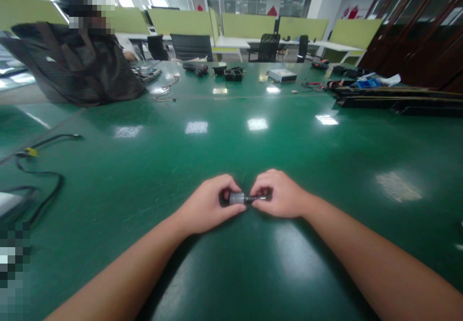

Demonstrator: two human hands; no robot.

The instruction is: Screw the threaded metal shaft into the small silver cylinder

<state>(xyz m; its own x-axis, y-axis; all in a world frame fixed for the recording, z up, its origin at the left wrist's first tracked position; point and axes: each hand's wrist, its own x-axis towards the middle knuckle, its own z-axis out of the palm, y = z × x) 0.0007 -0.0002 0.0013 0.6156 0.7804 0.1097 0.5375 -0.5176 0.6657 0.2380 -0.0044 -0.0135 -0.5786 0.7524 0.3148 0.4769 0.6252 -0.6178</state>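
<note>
Low in the middle of the head view, a small grey metal cylinder [237, 198] lies between the thumb and fingers of my left hand [213, 200]. A thin dark rod [257, 198], which looks ridged, sticks out of its right end. Pinched around the rod's right part are the thumb and fingers of my right hand [280, 194]. The cylinder and rod lie level, in line with each other, at or just above the green tabletop [224, 157]. Whether they are one piece, and what kind of part this is, I cannot tell. The outer ends are partly hidden by my fingers.
A large dark bag [83, 70] stands at the far left, a person partly behind it. Black cables [54, 186] lie on the left. Along the far edge are black parts [233, 73] and a silver box [282, 75]. Long dark bars [398, 100] lie at the far right.
</note>
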